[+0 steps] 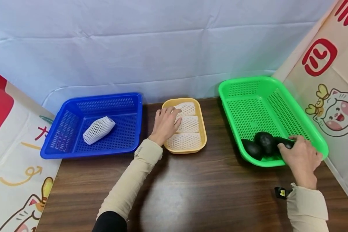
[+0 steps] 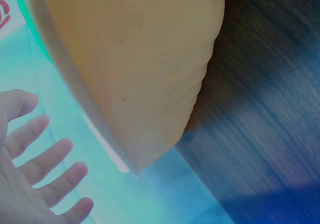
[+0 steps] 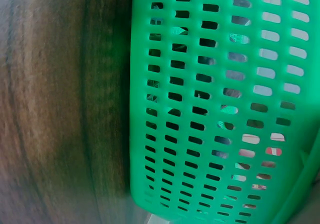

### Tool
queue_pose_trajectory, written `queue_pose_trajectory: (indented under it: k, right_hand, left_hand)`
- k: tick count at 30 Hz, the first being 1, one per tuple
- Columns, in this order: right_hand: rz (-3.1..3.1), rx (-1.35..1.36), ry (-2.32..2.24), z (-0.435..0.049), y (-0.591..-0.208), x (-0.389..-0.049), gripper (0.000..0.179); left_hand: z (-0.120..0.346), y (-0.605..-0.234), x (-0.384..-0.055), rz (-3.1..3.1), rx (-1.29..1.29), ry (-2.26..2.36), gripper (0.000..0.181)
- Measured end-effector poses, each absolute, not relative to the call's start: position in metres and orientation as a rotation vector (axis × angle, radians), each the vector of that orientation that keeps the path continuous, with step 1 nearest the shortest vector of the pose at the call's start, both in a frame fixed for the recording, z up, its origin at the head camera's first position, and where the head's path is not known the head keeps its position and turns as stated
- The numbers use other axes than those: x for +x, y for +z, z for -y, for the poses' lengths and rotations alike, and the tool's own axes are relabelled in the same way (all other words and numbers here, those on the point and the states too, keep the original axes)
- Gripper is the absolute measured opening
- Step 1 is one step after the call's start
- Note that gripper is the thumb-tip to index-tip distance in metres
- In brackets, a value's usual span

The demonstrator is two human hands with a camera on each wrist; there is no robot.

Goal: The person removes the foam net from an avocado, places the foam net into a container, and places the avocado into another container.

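My left hand (image 1: 164,125) is over the left side of a yellow tray (image 1: 203,137), its fingers apart and loosely bent. In that tray lie three white foam net sleeves (image 1: 188,124) in a column. The left wrist view shows this hand (image 2: 42,164) with fingers spread and nothing held, beside the tray's outer wall (image 2: 135,64). At the near right corner of a green basket (image 1: 229,109), my right hand (image 1: 303,158) grips a dark avocado (image 1: 285,141) between thumb and fingers. Two more dark avocados (image 1: 264,143) lie just left of it. The right wrist view shows only the basket's slotted wall (image 3: 220,99).
A blue basket (image 1: 90,154) stands at the left, holding a white foam net sleeve (image 1: 99,130) with a rounded, filled-out shape. A pale cloth wall (image 1: 174,58) rises behind the wooden table (image 1: 214,193). A small black object (image 1: 282,192) is near my right cuff.
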State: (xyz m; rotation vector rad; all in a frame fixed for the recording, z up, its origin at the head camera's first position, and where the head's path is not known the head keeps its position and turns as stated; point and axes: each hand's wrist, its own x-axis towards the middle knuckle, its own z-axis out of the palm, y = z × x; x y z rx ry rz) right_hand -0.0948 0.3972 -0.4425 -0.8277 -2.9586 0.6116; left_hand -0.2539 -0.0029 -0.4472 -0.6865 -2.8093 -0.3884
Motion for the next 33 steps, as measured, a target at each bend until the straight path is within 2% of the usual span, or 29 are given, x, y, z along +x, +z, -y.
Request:
queue_pose_trajectory:
  k: [8,23,33]
  right_hand:
    - [2.746,-0.636,0.555,-0.380,-0.440,-0.097,0.050]
    - [2.716,0.137,0.749,-0.304,-0.430,-0.109,0.048]
    - [2.736,0.272,0.761,-0.273,-0.441,-0.110,0.053]
  left_hand:
    - [0.013,-0.433,-0.247,2.842,-0.683,-0.330,0.032]
    - [0.047,-0.408,-0.230,2.879,-0.674,-0.324,0.035]
    - [0.084,-0.404,-0.228,2.899,-0.578,-0.409,0.043]
